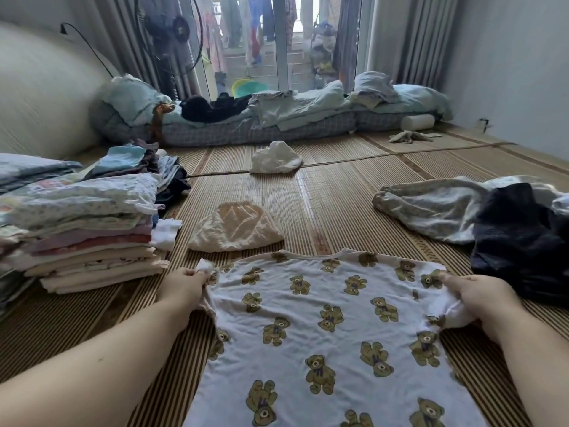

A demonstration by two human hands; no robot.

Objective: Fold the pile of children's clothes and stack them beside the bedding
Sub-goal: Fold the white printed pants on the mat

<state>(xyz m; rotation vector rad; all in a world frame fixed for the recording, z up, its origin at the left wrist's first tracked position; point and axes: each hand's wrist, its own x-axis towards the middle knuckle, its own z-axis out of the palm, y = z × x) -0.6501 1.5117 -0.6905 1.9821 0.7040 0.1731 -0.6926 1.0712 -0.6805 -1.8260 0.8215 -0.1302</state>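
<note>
The bear-print T-shirt (pixel 323 322) lies flat and face-up on the woven bamboo mat (pixel 338 192), directly in front of the person. Its long axis runs straight away from them: the collar is at the far end and the hem is nearest, running out of the bottom of the view. The hands sit at the two ends of the shoulder line, about level with each other. The left hand (pixel 181 285) pinches the bunched left sleeve between thumb and fingers. The right hand (pixel 474 298) has its fingers curled round the gathered right sleeve. Each sleeve can therefore probably be folded in towards the centre line with neither arm crossing over. The stack of folded clothes (pixel 92 241) stands to the left, near the left hand, so that side looks the shorter carry. Cream shorts (pixel 235 228) lie just beyond the collar. Unfolded pale trousers (pixel 431 208) and a dark garment (pixel 517 241) wait on the right, and the bedding (pixel 292 118) lies along the far window.
</note>
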